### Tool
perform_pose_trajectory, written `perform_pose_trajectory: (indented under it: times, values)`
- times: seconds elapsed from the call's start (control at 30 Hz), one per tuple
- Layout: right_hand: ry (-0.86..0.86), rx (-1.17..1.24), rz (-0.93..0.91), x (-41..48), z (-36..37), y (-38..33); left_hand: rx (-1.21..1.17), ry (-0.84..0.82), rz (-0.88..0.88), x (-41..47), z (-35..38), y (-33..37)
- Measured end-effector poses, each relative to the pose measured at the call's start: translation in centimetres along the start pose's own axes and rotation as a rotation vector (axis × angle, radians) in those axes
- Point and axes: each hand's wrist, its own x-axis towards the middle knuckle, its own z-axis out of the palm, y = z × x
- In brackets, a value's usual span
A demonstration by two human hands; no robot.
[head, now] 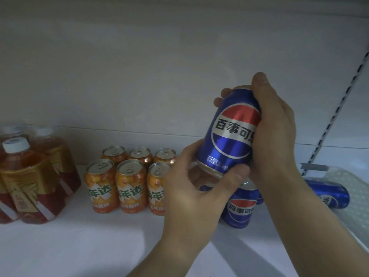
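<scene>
- White shelf (79, 246), flat.
- Left: shrink-wrapped amber bottles (30, 176), upright.
- Middle: six orange cans (130, 184), two rows, touching.
- Right of them: standing blue cans (240, 206), partly hidden.
- Far right: white tray (357, 196).

bare left hand (189, 192) and bare right hand (275, 126), bare forearms (327, 226), short nails.
</scene>
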Motion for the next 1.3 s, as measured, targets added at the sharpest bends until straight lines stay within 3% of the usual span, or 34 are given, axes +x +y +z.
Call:
perform_pose_trajectory:
  times: [0.13, 0.33, 0.4, 0.57, 0.67, 0.77, 0.83, 0.97, 1.1, 1.3]
  values:
    - [-0.150, 0.119, 0.150, 0.1, -0.4, -0.2, -0.152, -0.062, -0.055, 0.0, 0.2, 0.3]
    - [-0.215, 0.107, 0.161, 0.3, -0.9, 0.0, -0.308, -0.166, -0.173, 0.1, 0.4, 0.2]
    - [-0.209, 0.112, 0.163, 0.4, -1.1, 0.0, -0.287, -0.141, -0.153, -0.1, 0.7, 0.2]
    - [-0.195, 0.128, 0.181, 0.5, -1.0, 0.4, 0.048, 0.128, 0.037, -0.4, 1.2, -0.2]
    - [-0.181, 0.112, 0.139, 0.3, -0.5, 0.7, 0.177, 0.187, 0.111, -0.2, 0.8, -0.7]
    - [-0.121, 0.119, 0.111, 0.2, -0.4, 0.8, 0.203, 0.155, 0.140, -0.2, 0.7, -0.5]
    - [-0.082, 0.155, 0.130, 0.4, -0.6, 0.6, 0.095, 0.088, 0.126, -0.3, 0.7, 0.1]
    - [-0.122, 0.256, 0.205, 0.6, -1.2, 0.1, -0.132, -0.018, -0.046, -0.2, 0.7, 0.4]
    - [-0.128, 0.313, 0.208, 0.8, -1.1, 0.2, 0.028, 0.041, 0.075, -0.3, 0.6, 0.2]
    - [-0.169, 0.285, 0.178, 0.9, -0.9, 0.1, 0.040, 0.078, 0.115, -0.3, 0.6, -0.4]
